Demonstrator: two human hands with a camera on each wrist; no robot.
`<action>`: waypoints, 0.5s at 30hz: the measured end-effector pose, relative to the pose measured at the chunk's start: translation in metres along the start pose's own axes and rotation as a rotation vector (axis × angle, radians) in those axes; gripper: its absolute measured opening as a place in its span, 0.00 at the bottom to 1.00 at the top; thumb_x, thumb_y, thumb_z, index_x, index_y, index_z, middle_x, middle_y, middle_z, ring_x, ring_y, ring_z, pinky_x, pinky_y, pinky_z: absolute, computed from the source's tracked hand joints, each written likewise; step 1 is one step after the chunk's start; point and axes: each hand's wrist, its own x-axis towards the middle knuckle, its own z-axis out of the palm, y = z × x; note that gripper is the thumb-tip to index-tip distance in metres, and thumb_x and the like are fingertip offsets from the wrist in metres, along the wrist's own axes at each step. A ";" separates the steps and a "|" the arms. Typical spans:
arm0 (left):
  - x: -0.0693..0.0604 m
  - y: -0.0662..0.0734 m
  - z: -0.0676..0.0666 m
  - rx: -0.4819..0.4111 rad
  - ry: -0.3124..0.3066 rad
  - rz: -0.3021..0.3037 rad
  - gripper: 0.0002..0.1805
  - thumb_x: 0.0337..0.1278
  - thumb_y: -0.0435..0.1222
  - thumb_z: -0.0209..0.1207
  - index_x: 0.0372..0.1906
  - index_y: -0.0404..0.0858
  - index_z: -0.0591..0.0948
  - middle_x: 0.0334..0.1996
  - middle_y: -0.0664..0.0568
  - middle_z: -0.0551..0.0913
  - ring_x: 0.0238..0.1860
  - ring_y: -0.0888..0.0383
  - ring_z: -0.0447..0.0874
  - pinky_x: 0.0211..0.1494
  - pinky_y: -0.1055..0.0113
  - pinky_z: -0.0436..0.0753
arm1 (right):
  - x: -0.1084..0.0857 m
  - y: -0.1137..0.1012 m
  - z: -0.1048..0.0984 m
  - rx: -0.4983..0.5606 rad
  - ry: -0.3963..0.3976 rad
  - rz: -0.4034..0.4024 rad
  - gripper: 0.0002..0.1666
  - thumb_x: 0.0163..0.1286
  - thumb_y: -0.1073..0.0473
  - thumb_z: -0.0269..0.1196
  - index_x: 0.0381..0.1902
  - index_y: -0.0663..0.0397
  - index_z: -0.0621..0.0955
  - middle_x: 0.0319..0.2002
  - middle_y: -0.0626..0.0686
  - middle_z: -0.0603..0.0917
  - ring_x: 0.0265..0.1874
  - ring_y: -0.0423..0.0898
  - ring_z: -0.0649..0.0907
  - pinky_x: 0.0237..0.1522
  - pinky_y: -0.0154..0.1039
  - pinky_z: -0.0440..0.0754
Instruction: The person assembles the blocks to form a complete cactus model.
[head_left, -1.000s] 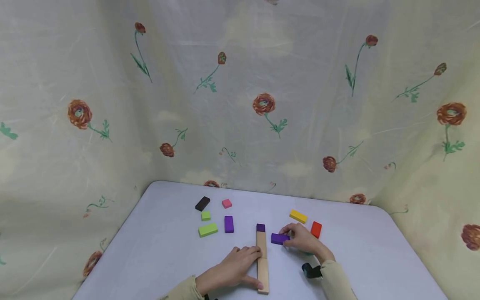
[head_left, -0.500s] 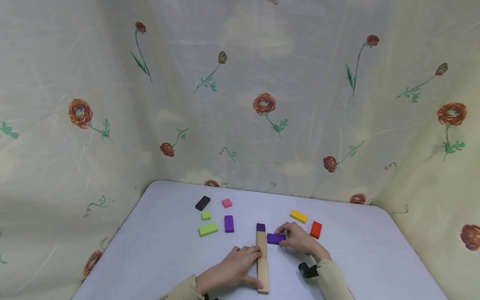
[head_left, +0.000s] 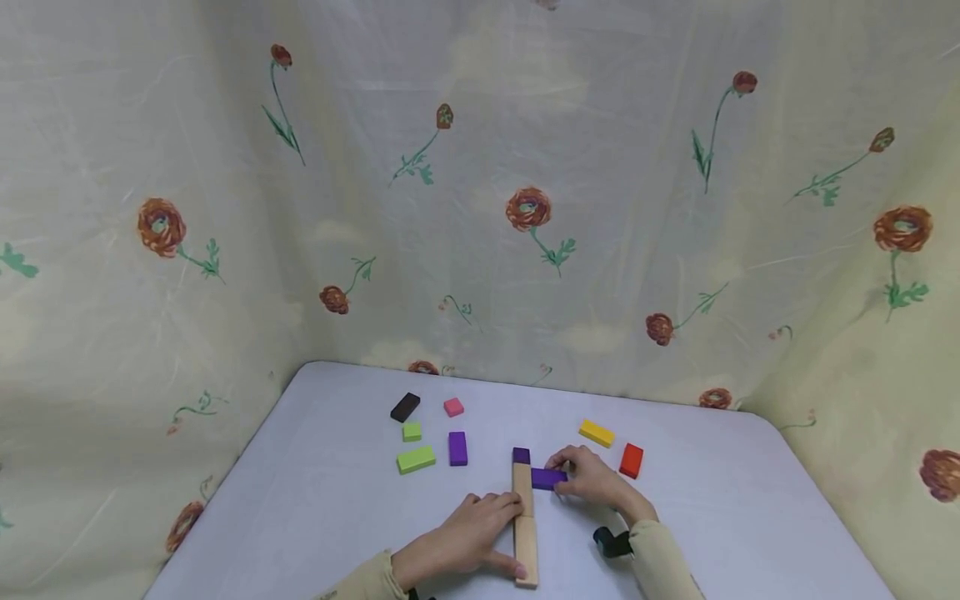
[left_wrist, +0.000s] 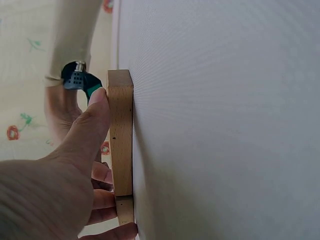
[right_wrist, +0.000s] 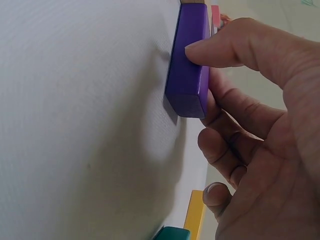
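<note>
Two plain wooden blocks lie end to end on the white table, the nearer block (head_left: 526, 550) and the farther block (head_left: 522, 483). A purple-topped piece (head_left: 521, 455) stands at the row's far end. My left hand (head_left: 461, 537) rests on the row, thumb near the close end and fingertips around the seam; in the left wrist view its thumb lies along the nearer block's edge. My right hand (head_left: 596, 479) pinches a purple block (right_wrist: 187, 60) between thumb and fingers. That block lies crosswise, its left end at the right side of the farther wooden block.
Left of the row lie a purple block (head_left: 457, 448), two lime blocks (head_left: 416, 459), a pink block (head_left: 453, 407) and a dark block (head_left: 405, 407). At right are a yellow block (head_left: 597, 432) and a red block (head_left: 632, 460). A teal block (right_wrist: 172, 234) shows in the right wrist view.
My right hand has slid the purple block leftward across the table, closing the gap to the wooden row. My left hand has stayed in place.
</note>
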 end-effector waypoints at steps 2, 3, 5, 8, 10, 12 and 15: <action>0.000 0.000 0.000 -0.005 -0.007 -0.007 0.52 0.36 0.72 0.58 0.67 0.46 0.69 0.67 0.57 0.69 0.63 0.60 0.71 0.56 0.59 0.73 | 0.001 0.001 0.001 0.002 -0.002 0.007 0.16 0.54 0.64 0.72 0.41 0.48 0.82 0.39 0.48 0.79 0.38 0.46 0.73 0.42 0.39 0.74; 0.000 0.001 0.000 -0.006 -0.009 -0.010 0.52 0.36 0.72 0.58 0.67 0.46 0.69 0.67 0.57 0.69 0.63 0.60 0.71 0.56 0.59 0.73 | 0.001 0.002 0.002 0.003 -0.002 0.009 0.16 0.54 0.64 0.72 0.41 0.48 0.82 0.39 0.48 0.79 0.38 0.45 0.73 0.42 0.39 0.74; 0.000 0.001 0.001 -0.013 -0.015 -0.013 0.52 0.36 0.72 0.58 0.67 0.46 0.69 0.67 0.58 0.69 0.62 0.60 0.71 0.56 0.59 0.73 | 0.001 0.003 0.003 0.003 -0.001 0.014 0.16 0.54 0.64 0.72 0.41 0.47 0.82 0.39 0.48 0.79 0.38 0.45 0.73 0.41 0.38 0.74; 0.001 0.001 0.001 -0.024 -0.023 -0.019 0.52 0.36 0.72 0.58 0.67 0.46 0.69 0.67 0.58 0.70 0.62 0.60 0.71 0.56 0.58 0.73 | 0.000 0.003 0.003 0.003 0.001 0.021 0.17 0.54 0.63 0.72 0.42 0.47 0.82 0.40 0.48 0.79 0.39 0.45 0.73 0.42 0.38 0.75; 0.001 0.001 0.001 -0.032 -0.026 -0.020 0.51 0.36 0.72 0.58 0.67 0.46 0.69 0.67 0.58 0.70 0.62 0.60 0.71 0.56 0.58 0.73 | -0.001 0.002 0.002 0.000 0.010 0.026 0.18 0.54 0.62 0.73 0.43 0.47 0.81 0.41 0.48 0.79 0.40 0.45 0.73 0.44 0.39 0.76; 0.002 0.000 0.000 -0.032 -0.025 -0.019 0.51 0.36 0.71 0.58 0.67 0.46 0.69 0.67 0.58 0.70 0.62 0.60 0.71 0.56 0.58 0.73 | -0.002 0.002 0.001 -0.002 0.017 0.025 0.19 0.54 0.60 0.73 0.44 0.46 0.81 0.43 0.48 0.79 0.42 0.46 0.74 0.47 0.42 0.76; 0.001 0.001 0.000 -0.021 -0.021 -0.016 0.52 0.36 0.72 0.58 0.67 0.46 0.69 0.67 0.57 0.70 0.62 0.60 0.71 0.57 0.58 0.73 | -0.004 0.004 -0.003 0.013 0.030 0.031 0.20 0.55 0.58 0.73 0.46 0.46 0.80 0.45 0.47 0.79 0.46 0.47 0.73 0.53 0.49 0.74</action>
